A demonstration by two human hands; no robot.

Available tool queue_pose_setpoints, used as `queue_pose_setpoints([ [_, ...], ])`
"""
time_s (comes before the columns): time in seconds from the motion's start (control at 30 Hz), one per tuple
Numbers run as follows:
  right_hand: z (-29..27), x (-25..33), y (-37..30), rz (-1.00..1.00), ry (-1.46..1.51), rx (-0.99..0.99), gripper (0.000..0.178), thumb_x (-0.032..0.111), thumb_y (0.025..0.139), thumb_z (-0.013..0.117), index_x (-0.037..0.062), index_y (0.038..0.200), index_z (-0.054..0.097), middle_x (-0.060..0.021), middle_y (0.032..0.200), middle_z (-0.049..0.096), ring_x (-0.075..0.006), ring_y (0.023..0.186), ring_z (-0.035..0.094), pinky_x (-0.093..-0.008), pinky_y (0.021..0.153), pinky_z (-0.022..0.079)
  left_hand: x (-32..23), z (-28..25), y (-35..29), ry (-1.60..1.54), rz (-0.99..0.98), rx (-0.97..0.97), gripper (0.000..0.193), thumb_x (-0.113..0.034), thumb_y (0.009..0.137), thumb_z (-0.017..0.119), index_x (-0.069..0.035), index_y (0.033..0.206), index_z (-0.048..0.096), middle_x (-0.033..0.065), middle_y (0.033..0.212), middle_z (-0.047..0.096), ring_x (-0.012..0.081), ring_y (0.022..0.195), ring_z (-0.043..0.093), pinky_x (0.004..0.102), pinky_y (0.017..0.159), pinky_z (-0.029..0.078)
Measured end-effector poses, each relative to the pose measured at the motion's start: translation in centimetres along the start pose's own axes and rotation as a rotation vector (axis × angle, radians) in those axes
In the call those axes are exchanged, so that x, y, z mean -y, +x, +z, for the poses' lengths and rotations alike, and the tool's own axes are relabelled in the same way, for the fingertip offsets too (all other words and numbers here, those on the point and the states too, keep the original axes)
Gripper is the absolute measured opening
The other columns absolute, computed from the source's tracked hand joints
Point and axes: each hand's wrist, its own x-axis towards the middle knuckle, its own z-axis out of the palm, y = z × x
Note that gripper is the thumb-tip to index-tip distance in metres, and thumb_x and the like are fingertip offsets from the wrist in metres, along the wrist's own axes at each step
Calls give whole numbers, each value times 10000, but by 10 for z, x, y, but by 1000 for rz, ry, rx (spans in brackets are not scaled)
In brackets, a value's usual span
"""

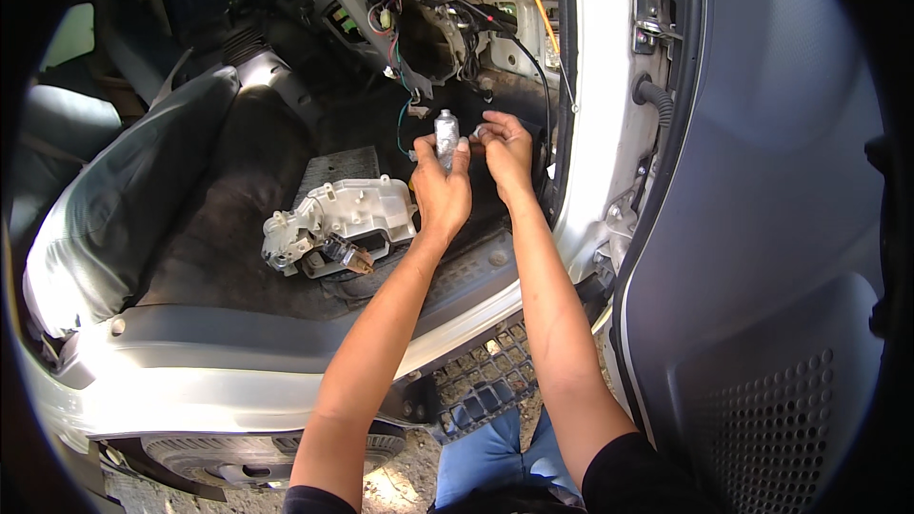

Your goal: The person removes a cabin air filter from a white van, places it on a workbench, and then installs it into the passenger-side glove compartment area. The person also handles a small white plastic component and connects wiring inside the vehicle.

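My left hand [443, 198] is closed around a small silvery bottle [446, 129] with a narrow neck, held upright with its top bare. Just to the right, my right hand [509, 154] pinches a small whitish piece [478, 132] that looks like a cap, though it is too small to be sure. The two hands are close together but apart. Left of my left wrist, a translucent white plastic housing [357, 209] lies on the vehicle floor, with a brownish connector part [354, 258] at its lower edge.
Loose wires [400, 86] hang from the opened dashboard [457, 24]. A dark seat [143, 190] stands at the left. The open door [771, 228] rises at the right beside the white door frame [609, 67]. Below my arms are the white sill [238, 395] and a grated step [486, 371].
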Motion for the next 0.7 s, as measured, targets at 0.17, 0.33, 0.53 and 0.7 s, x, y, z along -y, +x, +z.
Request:
queue_pose_setpoints([
  [0.17,-11,17,-3,81,437,119,417,77,942,666,11,1332,533,-121,1118,687,-215,1012,684,-339,894,540,17,-1,-6,10,-30,109,319,-228,903,680,3,1083,554,203,793,685,327,714,664,426,702,495],
  [0.33,-13,22,-2,86,542,220,451,85,924,683,24,1343,529,-144,1140,684,-229,1058,666,-352,939,499,19,2,-4,5,-43,139,321,-255,889,706,11,1036,604,185,728,679,309,676,667,421,675,498],
  [0.53,-11,24,-2,87,583,280,432,42,910,675,-6,1311,523,-172,1114,689,-211,966,671,-335,904,526,15,2,-1,39,-10,143,309,-257,878,714,14,1009,643,201,751,694,315,684,676,410,673,502],
  [0.7,-11,25,-3,58,504,290,409,54,922,678,6,1304,540,-160,1119,682,-205,982,656,-344,922,518,11,0,1,38,-8,143,306,-253,865,724,17,995,663,199,750,695,310,687,680,404,672,504],
])
